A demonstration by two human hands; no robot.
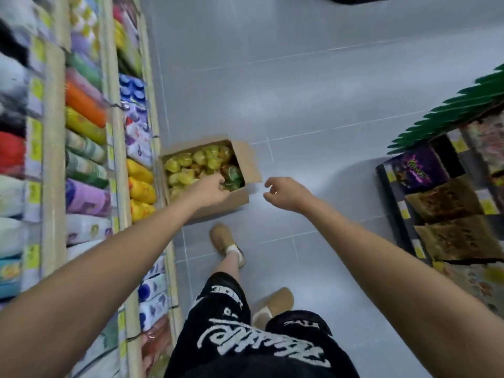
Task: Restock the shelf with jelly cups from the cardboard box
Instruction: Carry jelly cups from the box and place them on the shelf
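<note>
Cardboard box (pixel 248 162): jelly cups (pixel 188 162) under left grip (pixel 211 190); right grip (pixel 283 193) beside.

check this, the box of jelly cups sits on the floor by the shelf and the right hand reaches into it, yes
Not quite: in the head view the left hand reaches into the box, among the jelly cups. The right hand hangs beside it, holding nothing. The box does sit on the floor by the shelf.

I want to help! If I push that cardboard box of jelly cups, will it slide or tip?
Probably slides: the cardboard box sits flat on smooth floor tiles. Tipping seems unlikely; it looks low and wide. Maybe heavyish, being nearly full of jelly cups.
</note>
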